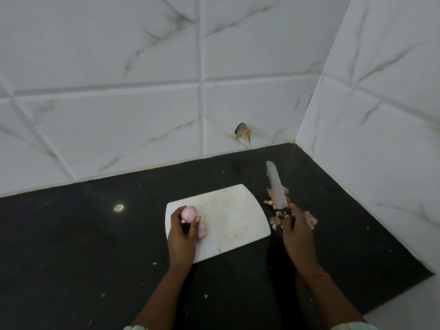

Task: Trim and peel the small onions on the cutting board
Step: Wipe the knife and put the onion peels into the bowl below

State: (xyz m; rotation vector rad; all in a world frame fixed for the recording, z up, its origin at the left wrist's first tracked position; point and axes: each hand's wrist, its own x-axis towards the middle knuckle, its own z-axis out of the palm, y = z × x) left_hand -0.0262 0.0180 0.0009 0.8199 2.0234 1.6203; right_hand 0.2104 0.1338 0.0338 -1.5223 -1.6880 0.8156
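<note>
Two peeled small onions at the left end of the white cutting board (228, 217), seen from the head camera. First peeled onion (189, 213), pale pink, pinched between thumb and fingertips of the left hand (182, 239), raised just above the board's left edge. Second peeled onion (202, 230) just near and right of the first, partly hidden behind the left fingers, apparently resting on the board. Rest of the board bare, faintly stained, set at a slant on the black surface (83, 234).

Right hand (297, 236) closed around the handle of a kitchen knife (276, 184), just right of the board's right edge. Blade pointing away toward the far wall, tip over the black surface, bits of skin stuck to the steel. Heap of pinkish onion skins (276, 220) on the surface beneath and around the blade and the right hand, just beside the board. Small pale flecks scattered over the near surface.

White marble-pattern wall tiles (119, 115) behind and to the right, meeting in a corner. Chipped hole (243, 132) low in the far wall, above the knife tip.
</note>
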